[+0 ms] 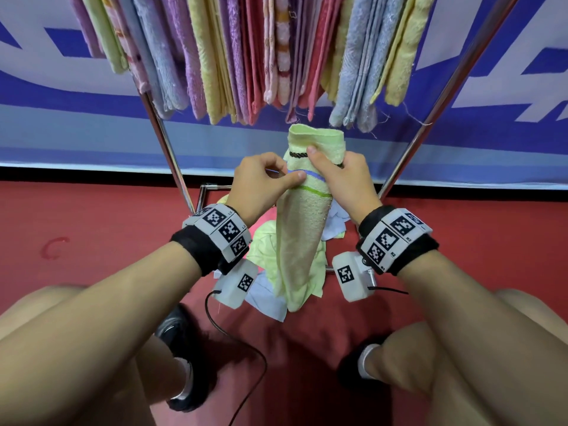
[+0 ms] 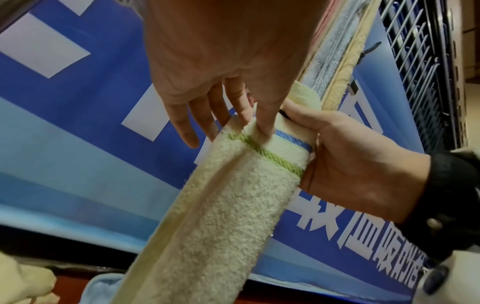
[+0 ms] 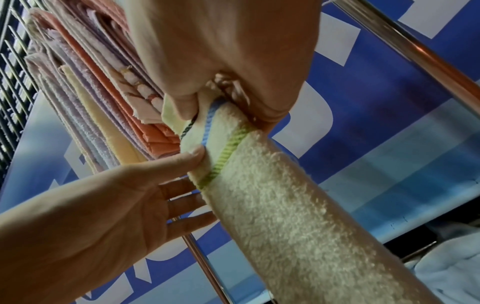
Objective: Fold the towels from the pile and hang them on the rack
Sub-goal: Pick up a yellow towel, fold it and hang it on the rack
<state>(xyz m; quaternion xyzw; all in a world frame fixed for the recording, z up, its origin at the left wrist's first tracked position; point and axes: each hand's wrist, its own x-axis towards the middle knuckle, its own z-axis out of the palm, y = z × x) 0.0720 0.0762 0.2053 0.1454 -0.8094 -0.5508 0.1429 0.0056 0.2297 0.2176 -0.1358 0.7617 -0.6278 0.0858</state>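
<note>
A pale yellow-green towel (image 1: 302, 229) with black, blue and green stripes hangs folded lengthwise between both hands, below the rack's hung towels (image 1: 246, 56). My left hand (image 1: 264, 182) pinches its left edge at the blue stripe, thumb in front, fingers behind. My right hand (image 1: 341, 179) grips the towel near its top, thumb across the black stripe. In the left wrist view the left hand (image 2: 233, 115) holds the towel (image 2: 221, 216) by its edge. The right wrist view shows the right hand (image 3: 207, 102) clamped on the striped end of the towel (image 3: 285, 205). The pile (image 1: 264, 250) lies on the floor beneath.
The rack's chrome legs (image 1: 166, 142) slant down on both sides, the right one (image 1: 430, 118) near my right wrist. A blue and white banner (image 1: 92, 133) hangs behind. The floor (image 1: 92, 241) is red. My knees and shoes are low in the head view. A cable (image 1: 239, 339) trails from the left wrist camera.
</note>
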